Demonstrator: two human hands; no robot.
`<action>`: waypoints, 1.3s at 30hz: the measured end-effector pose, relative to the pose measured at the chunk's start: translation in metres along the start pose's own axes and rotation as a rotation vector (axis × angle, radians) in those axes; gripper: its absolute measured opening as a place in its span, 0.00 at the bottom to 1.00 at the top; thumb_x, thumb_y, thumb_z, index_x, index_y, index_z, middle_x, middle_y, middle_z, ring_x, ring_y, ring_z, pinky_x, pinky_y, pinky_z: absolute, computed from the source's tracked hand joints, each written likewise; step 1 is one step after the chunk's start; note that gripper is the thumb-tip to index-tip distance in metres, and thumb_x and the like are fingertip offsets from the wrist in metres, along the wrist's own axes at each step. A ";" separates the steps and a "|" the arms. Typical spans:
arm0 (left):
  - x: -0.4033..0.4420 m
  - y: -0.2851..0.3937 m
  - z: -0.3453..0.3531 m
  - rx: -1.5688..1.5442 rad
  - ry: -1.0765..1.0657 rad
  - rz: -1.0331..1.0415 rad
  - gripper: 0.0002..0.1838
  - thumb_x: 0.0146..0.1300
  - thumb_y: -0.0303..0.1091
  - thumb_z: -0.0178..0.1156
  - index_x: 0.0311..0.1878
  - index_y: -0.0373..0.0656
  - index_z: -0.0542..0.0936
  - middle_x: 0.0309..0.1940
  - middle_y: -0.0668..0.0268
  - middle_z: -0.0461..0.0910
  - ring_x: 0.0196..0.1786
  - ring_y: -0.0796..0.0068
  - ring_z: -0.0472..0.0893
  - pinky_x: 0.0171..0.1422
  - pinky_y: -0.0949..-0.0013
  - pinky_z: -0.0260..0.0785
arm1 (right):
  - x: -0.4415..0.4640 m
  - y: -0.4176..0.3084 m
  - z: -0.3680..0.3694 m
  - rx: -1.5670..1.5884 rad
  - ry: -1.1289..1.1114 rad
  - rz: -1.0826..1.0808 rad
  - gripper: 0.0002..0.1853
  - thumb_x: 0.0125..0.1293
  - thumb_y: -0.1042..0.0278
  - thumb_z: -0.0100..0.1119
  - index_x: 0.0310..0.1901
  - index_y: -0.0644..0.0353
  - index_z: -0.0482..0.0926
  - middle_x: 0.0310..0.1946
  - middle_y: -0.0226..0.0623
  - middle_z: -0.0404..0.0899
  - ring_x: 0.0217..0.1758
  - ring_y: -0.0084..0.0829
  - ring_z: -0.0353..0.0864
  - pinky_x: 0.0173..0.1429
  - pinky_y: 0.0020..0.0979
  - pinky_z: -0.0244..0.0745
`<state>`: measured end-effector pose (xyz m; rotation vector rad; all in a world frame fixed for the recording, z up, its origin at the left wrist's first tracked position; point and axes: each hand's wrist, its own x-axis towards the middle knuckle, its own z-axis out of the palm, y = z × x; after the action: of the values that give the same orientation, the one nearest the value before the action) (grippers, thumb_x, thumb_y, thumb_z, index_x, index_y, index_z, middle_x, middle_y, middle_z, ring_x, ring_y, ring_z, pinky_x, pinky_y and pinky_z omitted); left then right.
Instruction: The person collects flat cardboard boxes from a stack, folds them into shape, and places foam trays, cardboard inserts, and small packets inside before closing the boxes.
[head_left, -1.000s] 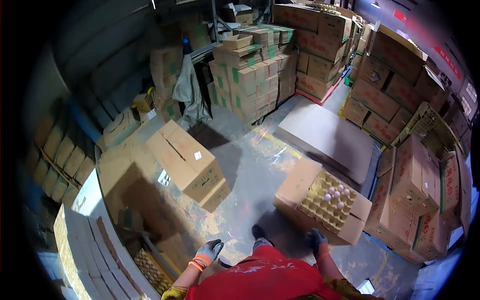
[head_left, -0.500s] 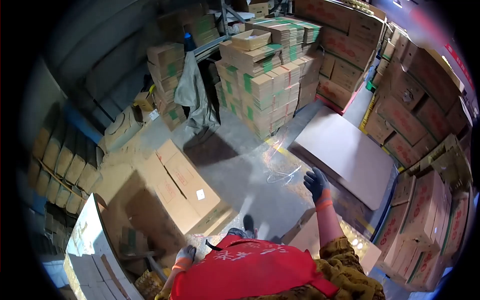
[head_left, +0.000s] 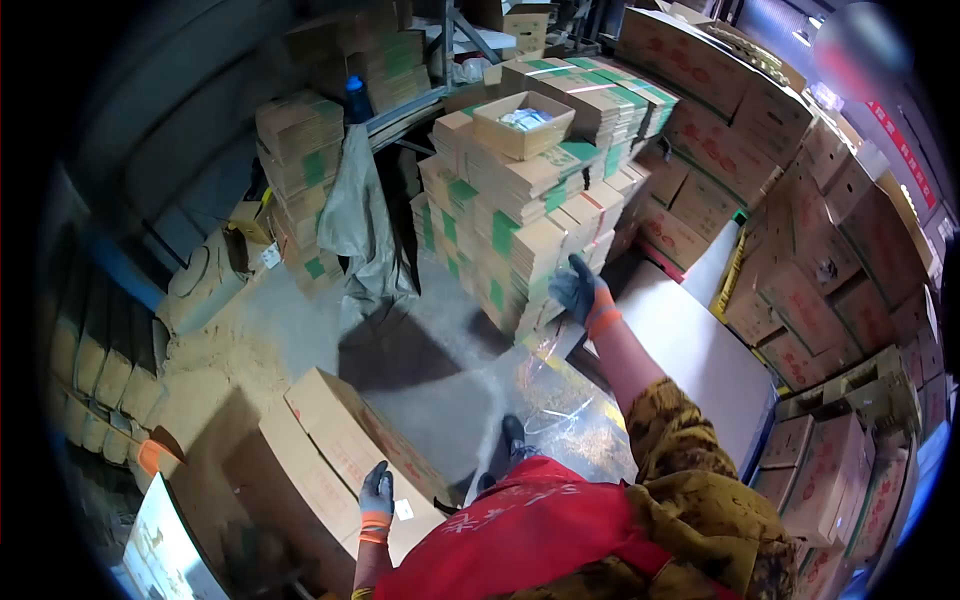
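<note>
My left hand (head_left: 377, 492), in a dark grey glove with an orange cuff, is over the near side of a closed cardboard carton (head_left: 325, 440). Whether it touches the carton I cannot tell. A small white label (head_left: 403, 509) shows on the carton beside it. Stretched forward, my right hand (head_left: 578, 288) wears a matching glove, its fingers extended and nothing in them. It appears in front of a tall stack of flattened cartons (head_left: 520, 240) with green markings. On that stack sits an open shallow box (head_left: 522, 130) with pale blue-white items inside.
A pale flat-topped platform (head_left: 690, 350) lies right of my right arm. Filled cartons (head_left: 810, 290) are piled along the right side. A grey sheet (head_left: 355, 220) hangs by another carton stack (head_left: 300, 180). Plastic strapping (head_left: 560, 410) litters the floor.
My view has shifted toward the flattened-carton stack. My right hand has reached forward to appear against it, and my left hand has risen from beside my body to the closed carton.
</note>
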<state>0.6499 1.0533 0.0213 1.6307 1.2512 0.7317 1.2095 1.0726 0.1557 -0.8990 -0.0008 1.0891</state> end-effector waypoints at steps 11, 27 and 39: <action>0.166 0.064 0.128 0.047 -0.110 -0.303 0.18 0.65 0.35 0.55 0.56 0.37 0.75 0.51 0.57 0.78 0.55 0.67 0.77 0.60 0.70 0.65 | 0.267 -0.101 0.063 0.138 -0.089 0.217 0.16 0.56 0.50 0.65 0.40 0.49 0.77 0.35 0.34 0.78 0.37 0.34 0.78 0.43 0.42 0.77; 0.596 0.312 0.248 -0.683 -0.272 0.118 0.17 0.66 0.32 0.53 0.55 0.33 0.73 0.57 0.57 0.72 0.60 0.69 0.71 0.65 0.70 0.62 | 0.214 -0.121 0.044 -0.236 0.271 -0.113 0.19 0.61 0.64 0.63 0.52 0.60 0.73 0.42 0.29 0.78 0.47 0.25 0.77 0.53 0.28 0.72; 0.717 0.435 0.403 0.484 -0.874 0.567 0.33 0.50 0.46 0.58 0.54 0.29 0.70 0.47 0.43 0.76 0.47 0.49 0.78 0.51 0.53 0.70 | 0.217 -0.103 0.019 -0.159 0.528 -0.045 0.28 0.67 0.49 0.45 0.61 0.60 0.67 0.58 0.36 0.71 0.62 0.37 0.69 0.66 0.37 0.62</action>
<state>1.3909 1.5843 0.2051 2.3683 0.3255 -0.0430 1.3885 1.2331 0.1434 -1.3032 0.3320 0.7916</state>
